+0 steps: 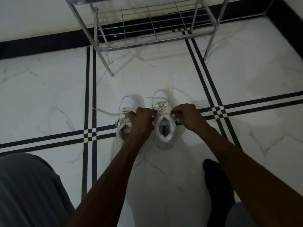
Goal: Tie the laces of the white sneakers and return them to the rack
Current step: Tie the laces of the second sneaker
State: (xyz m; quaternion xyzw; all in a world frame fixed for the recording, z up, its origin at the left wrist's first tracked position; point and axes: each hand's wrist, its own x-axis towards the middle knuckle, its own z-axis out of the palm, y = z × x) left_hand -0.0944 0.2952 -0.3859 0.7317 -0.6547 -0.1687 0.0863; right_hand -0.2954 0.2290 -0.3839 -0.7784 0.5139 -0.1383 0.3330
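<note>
Both hands, left hand (141,118) and right hand (186,115), pinch the right sneaker's (164,126) laces on open floor (49,99), the wire rack's (147,30) near rail well beyond.

The floor (49,89) is glossy white marble-look tile with smooth black inlaid stripes. The rack (147,30) at the far side is shiny chromed metal wire. The sneakers (164,128) look matt white with flat cloth laces (106,112).
</note>
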